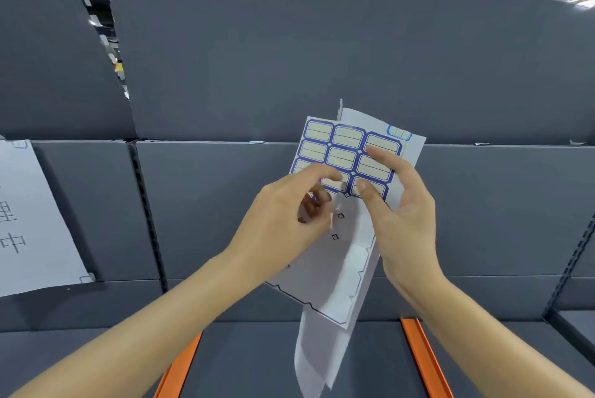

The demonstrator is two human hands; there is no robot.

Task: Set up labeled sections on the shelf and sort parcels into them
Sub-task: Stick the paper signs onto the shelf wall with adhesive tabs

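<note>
A sticker sheet (346, 146) with blue-bordered cream labels is held up in front of the grey shelf (225, 204). Its lower half shows bare white backing. Behind it hangs a white paper sheet (322, 349) with one blue label stuck at its top right corner. My right hand (399, 204) grips both sheets from the right, thumb pressed on the labels. My left hand (289, 214) pinches a label at the lower left of the remaining block with thumb and forefinger.
A white paper sign (35, 220) with black characters is stuck to the shelf's back panel at the left, held by blue labels at its corners. Two orange rails (421, 355) run along the lower shelf board. Perforated uprights (148, 211) divide the bays.
</note>
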